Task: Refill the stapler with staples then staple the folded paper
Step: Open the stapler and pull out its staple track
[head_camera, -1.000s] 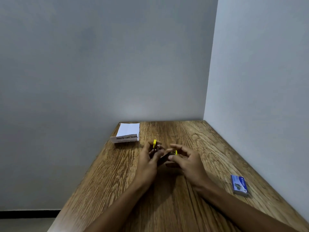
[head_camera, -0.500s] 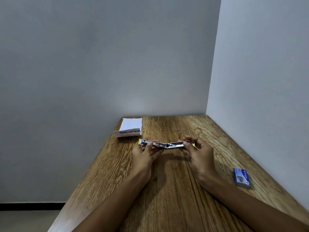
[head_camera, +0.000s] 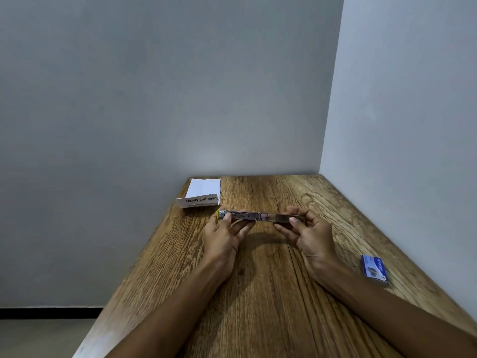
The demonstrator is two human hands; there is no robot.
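Blue staple box (head_camera: 374,270) right; folded paper (head_camera: 202,193) beyond hands.

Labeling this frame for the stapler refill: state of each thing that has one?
Stapler: swung open flat, held above the table by both ends.
Paper: folded, lying at the far left table edge, untouched.
Staple box: on the table by the right forearm, looks closed, untouched.
Left hand: grip on the stapler's yellow-tipped end.
Right hand: grip on the stapler's other end.
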